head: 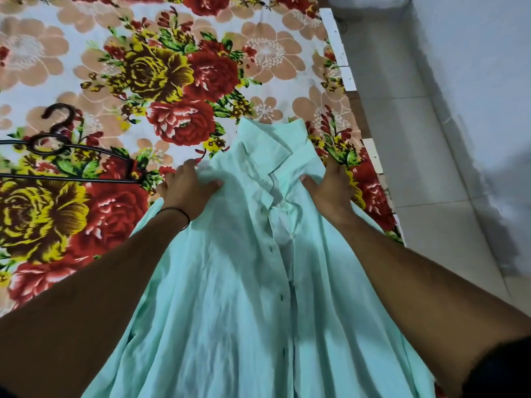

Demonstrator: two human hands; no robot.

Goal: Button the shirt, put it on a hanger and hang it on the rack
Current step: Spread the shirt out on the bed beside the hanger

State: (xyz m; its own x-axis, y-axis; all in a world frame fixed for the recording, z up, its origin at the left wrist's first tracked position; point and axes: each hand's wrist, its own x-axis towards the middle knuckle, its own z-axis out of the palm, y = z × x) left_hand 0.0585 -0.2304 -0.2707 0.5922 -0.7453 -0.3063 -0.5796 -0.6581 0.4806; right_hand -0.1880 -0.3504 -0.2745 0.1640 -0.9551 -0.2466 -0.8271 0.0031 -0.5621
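While my left hand (pixel 186 189) and right hand (pixel 330 188) clutch the mint shirt (pixel 244 282) by its shoulders, I see the black hanger (pixel 54 133) lying left, the bed edge (pixel 373 159) just right.

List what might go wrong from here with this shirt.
1. The shirt gapes open below the collar; hung like this, it may sag off the hanger.
2. The right hand is near the bed edge; the shirt might slide to the floor.
3. Cloth bunches at the left hand; creases may set.
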